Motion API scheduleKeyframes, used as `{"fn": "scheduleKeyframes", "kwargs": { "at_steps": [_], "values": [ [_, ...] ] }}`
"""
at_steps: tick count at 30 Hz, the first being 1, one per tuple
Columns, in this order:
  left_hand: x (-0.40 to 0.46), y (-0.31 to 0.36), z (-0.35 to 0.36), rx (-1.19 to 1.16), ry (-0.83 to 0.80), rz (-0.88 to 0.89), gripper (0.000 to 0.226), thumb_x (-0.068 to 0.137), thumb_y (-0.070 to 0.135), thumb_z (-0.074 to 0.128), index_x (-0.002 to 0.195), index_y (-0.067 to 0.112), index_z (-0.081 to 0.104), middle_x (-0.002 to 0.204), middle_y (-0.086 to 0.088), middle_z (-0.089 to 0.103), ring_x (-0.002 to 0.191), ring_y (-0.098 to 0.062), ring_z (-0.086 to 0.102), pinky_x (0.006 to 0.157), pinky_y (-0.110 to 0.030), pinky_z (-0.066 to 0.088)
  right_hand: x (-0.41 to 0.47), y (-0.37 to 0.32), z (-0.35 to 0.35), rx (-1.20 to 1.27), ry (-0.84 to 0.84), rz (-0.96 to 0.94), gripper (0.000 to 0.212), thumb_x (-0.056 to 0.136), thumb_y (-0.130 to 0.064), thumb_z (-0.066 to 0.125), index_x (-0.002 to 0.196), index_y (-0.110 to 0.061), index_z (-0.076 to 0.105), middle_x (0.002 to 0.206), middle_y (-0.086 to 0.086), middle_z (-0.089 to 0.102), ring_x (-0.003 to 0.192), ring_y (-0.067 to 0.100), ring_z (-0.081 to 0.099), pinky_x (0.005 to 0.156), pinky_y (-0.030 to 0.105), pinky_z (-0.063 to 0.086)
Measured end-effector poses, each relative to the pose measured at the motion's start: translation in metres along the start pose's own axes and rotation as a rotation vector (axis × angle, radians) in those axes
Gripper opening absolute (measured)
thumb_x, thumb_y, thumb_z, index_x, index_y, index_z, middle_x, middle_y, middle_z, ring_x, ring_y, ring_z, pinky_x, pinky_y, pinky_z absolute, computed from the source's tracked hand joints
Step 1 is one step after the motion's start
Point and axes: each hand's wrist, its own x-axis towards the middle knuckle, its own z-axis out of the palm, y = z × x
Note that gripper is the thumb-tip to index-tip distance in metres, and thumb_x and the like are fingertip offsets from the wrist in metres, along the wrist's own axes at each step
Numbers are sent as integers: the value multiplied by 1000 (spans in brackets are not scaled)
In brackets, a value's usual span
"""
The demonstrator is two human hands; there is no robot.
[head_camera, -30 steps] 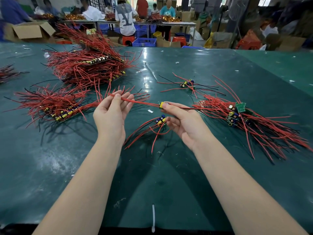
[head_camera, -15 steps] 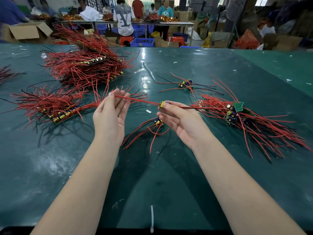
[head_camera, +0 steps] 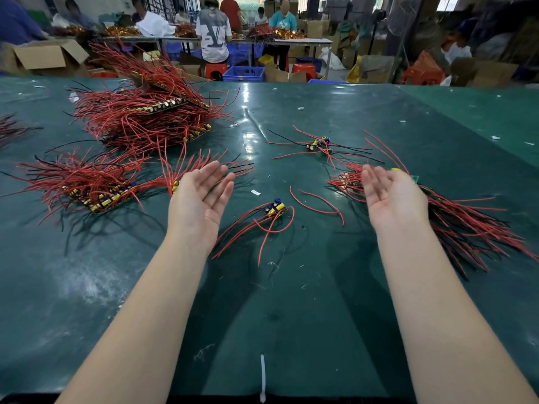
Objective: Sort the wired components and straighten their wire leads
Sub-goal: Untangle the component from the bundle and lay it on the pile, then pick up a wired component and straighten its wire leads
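Green tabletop (head_camera: 291, 301) carries wired components in piles: largest far left (head_camera: 145, 118), another left (head_camera: 87, 182), one right (head_camera: 466, 223). Small cluster (head_camera: 271, 212) lies between the hands. Left hand (head_camera: 201, 196) and right hand (head_camera: 390, 196): palms up, fingers apart, grip holding nothing.

The right hand (head_camera: 392, 196) hides part of the right wire pile (head_camera: 472, 228); fingertips blurred.
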Motion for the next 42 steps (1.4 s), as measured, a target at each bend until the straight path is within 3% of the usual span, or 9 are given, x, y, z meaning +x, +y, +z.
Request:
{"fn": "scheduleKeyframes", "kwargs": {
  "at_steps": [4,10,13,17,21,24,28,33,42],
  "values": [
    [-1,0,1,14,5,-23,26,98,12,42,96,3,66,81,-5,74,74,-16,73,68,-21,57,3,-4,-2,32,64,-14,16,94,11,33,103,1,42,129,16,57,81,27,70,72,32,60],
    [0,-3,2,177,4,-16,22,96,6,46,86,4,65,71,-4,72,64,-13,70,61,-19,55,3,-6,-5,28,99,-45,15,99,0,39,84,-1,42,128,15,59,83,29,71,73,35,61],
    [-1,-11,1,510,-87,100,23,95,3,49,83,9,67,74,-3,69,66,-12,67,64,-20,56,4,-6,-8,1,93,-31,17,103,-13,39,108,2,42,129,19,58,80,29,71,67,32,61],
    [-4,-20,-6,1121,-232,314,17,88,15,62,79,27,70,80,10,70,76,-4,64,76,-19,49,3,-7,-8,-5,32,23,31,104,-16,33,125,5,43,133,22,54,80,29,68,60,28,59],
    [-7,-25,-8,1411,-307,351,6,83,28,67,88,30,71,87,15,69,81,-2,62,80,-22,47,1,-8,-6,-19,20,44,37,102,-11,29,133,5,41,131,19,56,81,28,69,62,27,59],
    [-6,-25,-9,1502,-275,335,19,85,33,67,103,27,69,98,9,67,91,-11,61,87,-28,46,2,-8,-7,-32,29,85,38,103,-14,29,135,3,42,126,16,60,80,26,70,60,27,59],
    [-6,-25,-7,1550,-255,324,14,89,29,61,96,25,73,87,12,66,89,-9,59,75,-22,39,9,-9,-10,-5,53,167,36,104,-17,26,127,-3,49,111,11,64,75,25,73,45,22,52],
    [-5,-25,-6,1504,-210,355,18,92,23,57,95,22,75,82,12,64,86,-9,56,73,-21,35,11,-6,-11,18,67,167,26,101,-11,28,108,-2,51,103,11,68,58,22,72,43,21,51],
    [-10,-22,-4,1354,-193,361,16,92,19,58,92,21,74,85,4,71,88,-17,66,89,-37,51,7,-6,-7,65,89,167,24,102,-12,30,93,-5,51,87,7,68,50,19,69,43,21,50]
  ]
}}
